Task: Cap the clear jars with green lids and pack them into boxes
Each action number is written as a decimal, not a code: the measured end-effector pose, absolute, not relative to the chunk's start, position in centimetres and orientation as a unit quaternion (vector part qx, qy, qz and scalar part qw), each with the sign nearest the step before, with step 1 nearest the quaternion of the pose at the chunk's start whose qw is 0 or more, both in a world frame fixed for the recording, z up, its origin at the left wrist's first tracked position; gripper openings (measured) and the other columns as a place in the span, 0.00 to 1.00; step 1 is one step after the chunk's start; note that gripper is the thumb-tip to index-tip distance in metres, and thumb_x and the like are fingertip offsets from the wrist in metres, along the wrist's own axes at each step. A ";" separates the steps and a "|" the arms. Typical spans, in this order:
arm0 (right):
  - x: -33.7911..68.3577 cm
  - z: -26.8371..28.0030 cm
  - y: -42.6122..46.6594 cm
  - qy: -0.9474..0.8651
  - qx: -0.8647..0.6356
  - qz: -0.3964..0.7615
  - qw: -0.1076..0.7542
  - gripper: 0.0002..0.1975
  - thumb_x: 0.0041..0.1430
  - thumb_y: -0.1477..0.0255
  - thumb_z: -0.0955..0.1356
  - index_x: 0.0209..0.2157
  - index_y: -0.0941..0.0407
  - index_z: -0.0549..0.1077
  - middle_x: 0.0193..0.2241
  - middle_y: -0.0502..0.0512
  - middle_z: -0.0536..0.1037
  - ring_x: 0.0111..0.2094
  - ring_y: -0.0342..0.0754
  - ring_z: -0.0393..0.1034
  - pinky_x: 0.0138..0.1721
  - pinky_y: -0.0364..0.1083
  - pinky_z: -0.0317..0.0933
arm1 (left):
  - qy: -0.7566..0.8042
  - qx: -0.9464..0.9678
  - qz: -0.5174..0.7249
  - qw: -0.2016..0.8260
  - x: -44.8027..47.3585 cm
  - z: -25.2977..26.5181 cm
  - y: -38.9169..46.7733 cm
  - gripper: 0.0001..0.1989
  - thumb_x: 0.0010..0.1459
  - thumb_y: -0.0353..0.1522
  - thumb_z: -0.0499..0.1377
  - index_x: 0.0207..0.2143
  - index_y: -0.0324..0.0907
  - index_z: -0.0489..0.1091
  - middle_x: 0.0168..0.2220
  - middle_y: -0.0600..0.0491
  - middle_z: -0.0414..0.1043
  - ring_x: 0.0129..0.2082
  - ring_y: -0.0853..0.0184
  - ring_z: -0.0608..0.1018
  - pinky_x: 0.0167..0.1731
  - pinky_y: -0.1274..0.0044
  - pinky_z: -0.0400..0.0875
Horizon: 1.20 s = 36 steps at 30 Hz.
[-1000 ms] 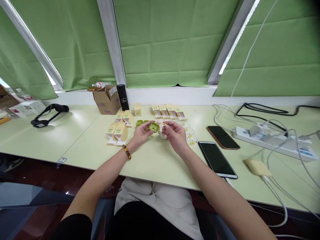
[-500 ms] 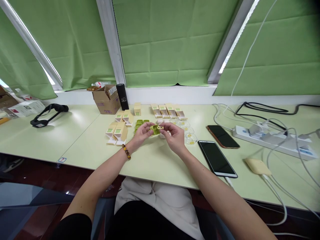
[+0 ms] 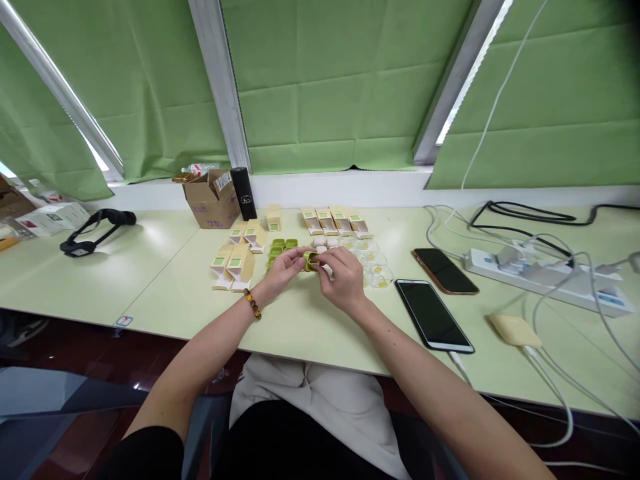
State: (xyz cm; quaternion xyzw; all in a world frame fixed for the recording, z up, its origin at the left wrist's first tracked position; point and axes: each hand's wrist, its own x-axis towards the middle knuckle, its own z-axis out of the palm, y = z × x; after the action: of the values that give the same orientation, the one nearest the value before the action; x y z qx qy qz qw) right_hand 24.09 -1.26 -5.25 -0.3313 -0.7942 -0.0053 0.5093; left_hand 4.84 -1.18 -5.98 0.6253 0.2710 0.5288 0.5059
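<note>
Over the middle of the table, my left hand (image 3: 284, 270) is closed on a small olive-green cup (image 3: 309, 260), gripping it from the left. At the cup's right side, the fingers of my right hand (image 3: 343, 277) are pinched together, on a small cream piece that they now mostly hide. Several similar green cups (image 3: 277, 251) stand in rows just beyond my left hand. Small whitish blocks (image 3: 325, 243) lie behind the held cup. To the right of my right hand are clear plastic domed pieces (image 3: 380, 272) with yellow marks.
Open cream cartons (image 3: 241, 263) stand at left, with more cartons (image 3: 334, 222) at the back. A cardboard box (image 3: 213, 203) and black cylinder (image 3: 243, 193) are behind. Two phones (image 3: 434, 315), a power strip (image 3: 545, 280) and cables lie right; a black headset (image 3: 97, 230) lies left.
My right fingers have moved slightly left and in against the green cup, bringing the cream piece to it. The cup has turned a little; my left hand keeps hold of it.
</note>
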 end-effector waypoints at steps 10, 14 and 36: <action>24.0 -5.4 -1.3 -0.807 -0.340 -0.027 0.482 0.11 0.70 0.73 0.64 0.37 0.53 0.79 0.33 0.58 0.80 0.37 0.53 0.71 0.40 0.51 0.63 | 0.286 0.635 0.517 0.497 4.6 -6.0 -1.2 0.29 0.58 0.50 0.71 0.54 0.40 0.79 0.40 0.47 0.80 0.38 0.66 0.78 0.44 0.73 0.73; 24.0 -5.7 -1.2 -0.807 -0.340 -0.040 0.482 0.12 0.70 0.73 0.65 0.36 0.53 0.80 0.30 0.57 0.77 0.35 0.52 0.69 0.37 0.50 0.60 | 0.287 0.638 0.513 0.498 4.5 -6.1 -1.1 0.29 0.58 0.50 0.71 0.53 0.39 0.78 0.40 0.46 0.80 0.39 0.66 0.79 0.44 0.73 0.73; 24.1 -6.1 -0.7 -0.789 -0.262 -0.014 0.555 0.26 0.66 0.67 0.72 0.63 0.53 0.68 0.55 0.66 0.78 0.47 0.59 0.78 0.43 0.57 0.76 | 0.377 0.614 0.598 0.351 4.7 -6.0 -0.7 0.33 0.52 0.55 0.72 0.49 0.40 0.80 0.44 0.44 0.81 0.41 0.65 0.79 0.40 0.74 0.74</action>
State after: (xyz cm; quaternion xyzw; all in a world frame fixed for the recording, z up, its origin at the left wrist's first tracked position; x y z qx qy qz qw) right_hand 24.12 -0.75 -6.08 -0.2622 -0.7893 -0.0140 0.5551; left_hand 4.74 -0.67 -6.04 0.6142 0.3774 0.5977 0.3509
